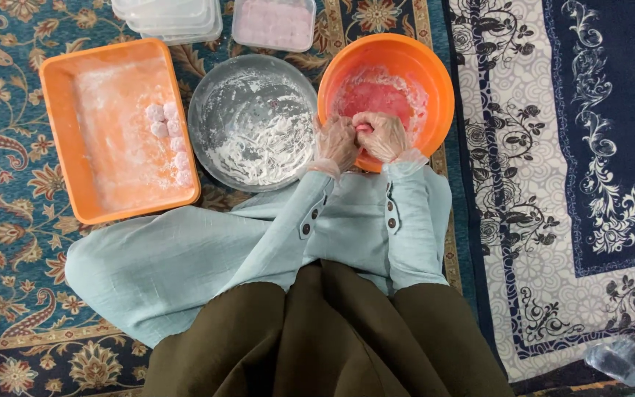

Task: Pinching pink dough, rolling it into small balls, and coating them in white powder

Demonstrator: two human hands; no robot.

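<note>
- Both hands gloved in thin clear plastic, meeting over the near rim of the orange bowl [435, 70].
- Left hand [338, 140] curled, fingers bent inward and narrow, pressed against the right.
- Right hand [384, 136] curled likewise, fingertips closed on a small pink dough piece [363, 128].
- Dough piece pinched between the two hands, mostly hidden; only a short pink strip showing in the gap, long axis running roughly left to right. Pointing direction too hidden to tell.
- Pink dough mass [376, 95] lying in the bowl just beyond the fingers, dusted white at its edges.
- Round metal pan [251, 121], floured, just left of the bowl.
- Orange tray [115, 132] further left, holding a column of floured pink balls [167, 136].
- Clear lidded containers [273, 22] beyond, on the patterned carpet [9, 220].
</note>
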